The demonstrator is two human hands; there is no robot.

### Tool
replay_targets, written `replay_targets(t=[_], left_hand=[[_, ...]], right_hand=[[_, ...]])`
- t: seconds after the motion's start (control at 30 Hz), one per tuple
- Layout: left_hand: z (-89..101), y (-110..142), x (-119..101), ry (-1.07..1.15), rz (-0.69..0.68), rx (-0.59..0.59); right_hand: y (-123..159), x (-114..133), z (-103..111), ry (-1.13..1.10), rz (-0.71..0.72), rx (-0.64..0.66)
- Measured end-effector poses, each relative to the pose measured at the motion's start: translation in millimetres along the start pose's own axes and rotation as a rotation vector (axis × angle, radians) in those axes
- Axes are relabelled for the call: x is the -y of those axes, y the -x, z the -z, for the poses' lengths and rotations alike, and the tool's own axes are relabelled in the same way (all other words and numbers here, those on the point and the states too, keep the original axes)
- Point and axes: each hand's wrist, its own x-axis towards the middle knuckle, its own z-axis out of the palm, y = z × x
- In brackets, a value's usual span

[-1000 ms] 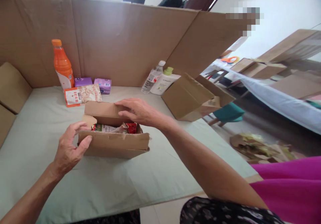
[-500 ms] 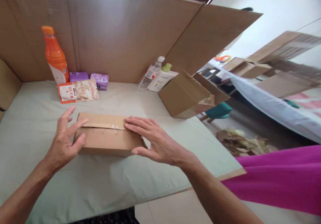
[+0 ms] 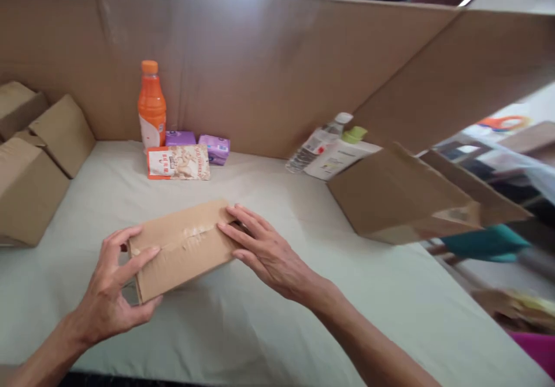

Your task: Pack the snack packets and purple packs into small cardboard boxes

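Note:
A small closed cardboard box (image 3: 184, 248) with old tape on its top lies on the pale green table cover (image 3: 277, 312), turned at a slant. My left hand (image 3: 113, 286) grips its near left corner, thumb on the front and fingers curled over the top. My right hand (image 3: 264, 251) presses against its right end with the fingers stretched out and held together. The box's contents are hidden under the shut flaps.
An orange drink bottle (image 3: 151, 104), two purple packs (image 3: 199, 143) and a snack pouch (image 3: 178, 162) stand at the back. A water bottle (image 3: 316, 143) and a white bottle (image 3: 340, 156) lean by an open cardboard box (image 3: 403, 202). More boxes (image 3: 34, 162) sit at left. Cardboard walls (image 3: 269, 69) surround the table.
The box's flaps were open with packets showing, then got folded shut. Both hands have since turned the closed box to a slant, lifting its near left corner. The view swung left.

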Motion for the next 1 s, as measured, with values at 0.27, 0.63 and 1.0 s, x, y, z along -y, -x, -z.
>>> replay_targets(t=[0.27,0.63,1.0], left_hand=[[28.0,-1.8,81.4,-0.429,0.380,-0.379],[-2.7,-131.8,213.0,-0.403,0.711,-0.486],[-6.0,-117.0,167.1,-0.309,0.568,-0.332]], right_hand=[[-96.8,26.4,-93.7,-0.189,-0.038,-0.054],[-58.9,37.0,-170.8,-0.231,-0.106,-0.010],[-80.9,47.7,-145.5,-0.285,-0.181,0.095]])
